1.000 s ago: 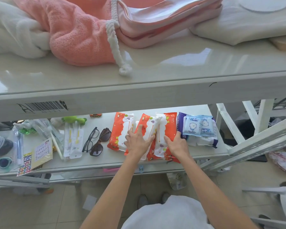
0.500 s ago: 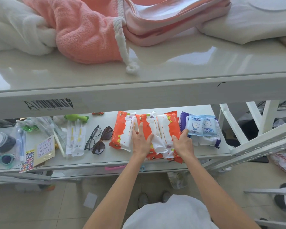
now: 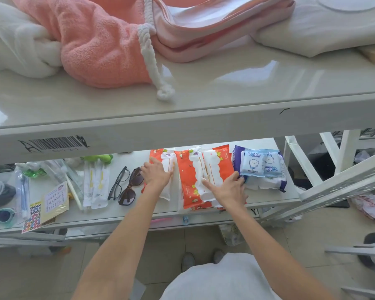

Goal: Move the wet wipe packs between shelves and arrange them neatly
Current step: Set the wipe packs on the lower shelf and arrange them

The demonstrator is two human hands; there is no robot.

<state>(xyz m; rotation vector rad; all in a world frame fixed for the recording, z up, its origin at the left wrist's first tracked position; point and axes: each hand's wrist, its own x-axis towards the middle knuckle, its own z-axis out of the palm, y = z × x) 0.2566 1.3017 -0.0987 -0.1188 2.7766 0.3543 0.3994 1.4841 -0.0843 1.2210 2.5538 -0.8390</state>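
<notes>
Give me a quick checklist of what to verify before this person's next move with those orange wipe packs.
1. Left hand resting on the left orange pack: ok.
2. Right hand lying flat on the right orange pack: ok.
3. Orange packs in an even row: not ok; the middle orange pack overlaps its neighbour and the front ends are uneven.
4. Free space on the left: not ok; the sunglasses lie close beside.
5. Small blue packs lying on the purple pack: ok.
6. Packs wholly on the lower shelf: ok, though near its front edge.
</notes>
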